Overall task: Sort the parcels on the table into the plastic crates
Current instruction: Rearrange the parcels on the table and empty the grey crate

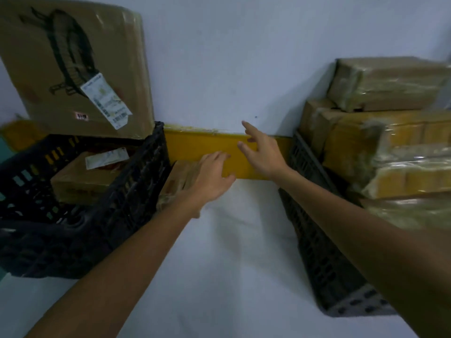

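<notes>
A small tape-wrapped brown parcel (177,182) lies on the white table (231,252), tight against the right wall of the black crate (136,191). My left hand (211,178) rests flat on it with straight fingers. My right hand (262,152) hovers just to the right, fingers spread, in front of a long yellow box (195,146) that stands along the wall. The black crate on the left holds a brown parcel (83,178) with a white label. A grey crate (317,230) on the right is piled with several tape-wrapped parcels (390,132).
A large cardboard box (73,64) with a printed drawing and a shipping label sits on the back rim of the black crate. The pale wall (231,57) closes off the far side. Something yellow (19,132) shows at the far left.
</notes>
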Tool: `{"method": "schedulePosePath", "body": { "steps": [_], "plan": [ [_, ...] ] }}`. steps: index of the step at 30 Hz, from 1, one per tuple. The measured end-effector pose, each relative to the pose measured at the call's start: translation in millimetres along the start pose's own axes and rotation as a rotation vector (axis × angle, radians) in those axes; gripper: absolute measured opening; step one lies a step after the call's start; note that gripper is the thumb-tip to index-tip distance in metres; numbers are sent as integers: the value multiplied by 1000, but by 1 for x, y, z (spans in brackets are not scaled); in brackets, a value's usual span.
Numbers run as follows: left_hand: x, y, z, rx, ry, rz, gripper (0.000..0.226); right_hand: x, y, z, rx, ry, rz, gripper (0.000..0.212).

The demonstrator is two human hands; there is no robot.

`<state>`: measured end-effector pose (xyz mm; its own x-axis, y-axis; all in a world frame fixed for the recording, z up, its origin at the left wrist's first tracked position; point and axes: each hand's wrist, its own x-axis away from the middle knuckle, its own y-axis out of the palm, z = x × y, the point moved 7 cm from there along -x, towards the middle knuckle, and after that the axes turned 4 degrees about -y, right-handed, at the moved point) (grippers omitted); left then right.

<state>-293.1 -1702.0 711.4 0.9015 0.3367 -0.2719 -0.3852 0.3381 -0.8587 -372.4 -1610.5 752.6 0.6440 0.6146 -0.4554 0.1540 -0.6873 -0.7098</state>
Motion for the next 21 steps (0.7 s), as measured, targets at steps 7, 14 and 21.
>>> {"method": "schedulePosePath", "body": {
  "steps": [7, 14, 21],
  "plan": [
    [38, -25, 91, -54, 87, 77, 51, 40, -108, -38, -11, -116, 119, 56],
    [48, -20, 188, 49, 221, 83, 54, 84, -208, -21, 112, -112, 212, 55],
    [30, 19, 230, 261, 180, -69, 66, 119, -286, 58, 220, 128, 384, 55]
  ]
}}
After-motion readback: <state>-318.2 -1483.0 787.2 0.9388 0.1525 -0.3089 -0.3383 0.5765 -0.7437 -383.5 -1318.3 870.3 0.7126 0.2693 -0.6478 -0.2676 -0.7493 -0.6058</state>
